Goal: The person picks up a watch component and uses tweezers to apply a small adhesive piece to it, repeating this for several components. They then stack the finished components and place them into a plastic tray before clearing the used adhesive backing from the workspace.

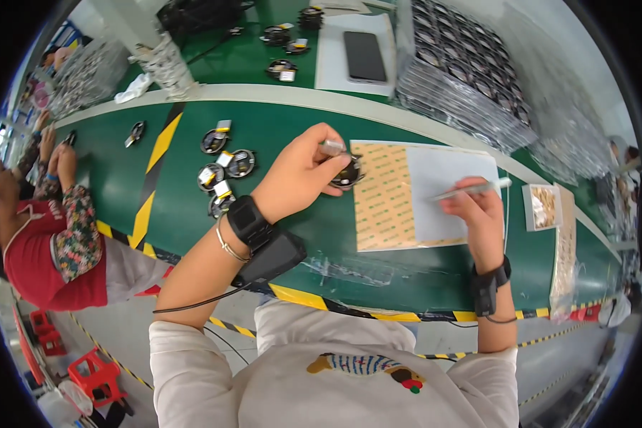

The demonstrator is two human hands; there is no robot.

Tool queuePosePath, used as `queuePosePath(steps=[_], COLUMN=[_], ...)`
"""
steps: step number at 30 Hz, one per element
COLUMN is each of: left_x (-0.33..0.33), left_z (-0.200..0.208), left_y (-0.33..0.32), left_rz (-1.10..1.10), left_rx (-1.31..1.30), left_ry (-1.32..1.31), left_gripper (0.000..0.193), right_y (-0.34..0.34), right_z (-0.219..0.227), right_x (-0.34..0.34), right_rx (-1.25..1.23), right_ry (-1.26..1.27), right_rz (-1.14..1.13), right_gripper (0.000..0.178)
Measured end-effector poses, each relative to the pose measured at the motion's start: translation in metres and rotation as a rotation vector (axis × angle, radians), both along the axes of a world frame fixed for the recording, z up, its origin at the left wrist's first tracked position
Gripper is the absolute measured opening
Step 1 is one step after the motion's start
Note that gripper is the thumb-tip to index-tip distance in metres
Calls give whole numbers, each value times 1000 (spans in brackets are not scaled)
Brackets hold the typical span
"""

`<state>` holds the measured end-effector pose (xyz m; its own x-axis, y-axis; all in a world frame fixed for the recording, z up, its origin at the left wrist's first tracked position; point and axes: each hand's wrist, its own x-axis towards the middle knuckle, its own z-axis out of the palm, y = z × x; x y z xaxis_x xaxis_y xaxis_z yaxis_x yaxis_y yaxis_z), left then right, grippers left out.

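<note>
My left hand (303, 175) grips a small round black part (348, 175) with a shiny face, held just above the green bench at the left edge of a sheet of tan stickers on white backing (389, 207). My right hand (478, 214) pinches silver tweezers (474, 189), their tips lying over the white bare part of that sheet. Both wrists wear black straps; a black box hangs under the left one.
Several similar round parts with yellow tags (225, 171) lie left of my hand on the green bench (285, 128). A small tray of tan pieces (543, 207) sits right. Stacked clear trays (464, 71) and a phone (364, 55) lie beyond. Another person (43, 235) works at left.
</note>
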<state>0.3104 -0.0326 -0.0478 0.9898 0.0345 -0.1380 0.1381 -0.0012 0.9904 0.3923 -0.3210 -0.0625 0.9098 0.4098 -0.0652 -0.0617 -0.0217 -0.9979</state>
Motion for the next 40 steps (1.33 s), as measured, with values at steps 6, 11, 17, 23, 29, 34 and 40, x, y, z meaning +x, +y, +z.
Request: queuePosePath(steps=[6, 11, 17, 23, 29, 34, 40], left_x=[32, 28, 30, 28, 29, 28, 28], left_z=[-18, -34, -33, -33, -36, -37, -36], left_y=[-43, -50, -51, -51, -51, -52, -53], left_rz=[-33, -35, -7, -17, -9, 15, 3], left_rx=[-467, -395, -425, -341, -351, -342, -295], left_ry=[206, 148, 173, 144, 126, 127, 118], left_gripper=[17, 28, 28, 28, 28, 28, 28], right_y=[15, 23, 14, 0, -5, -6, -24], right_z=[-9, -15, -15, -4, -7, -9, -12], right_x=[1, 4, 2, -8, -3, -5, 9], right_rx=[-19, -11, -1, -125, -99, -96, 217], right_ry=[50, 64, 87, 170, 263, 240, 261], right_rz=[-21, -87, -97, 160, 182, 216, 624], right_gripper=[15, 15, 14, 9, 9, 9, 18])
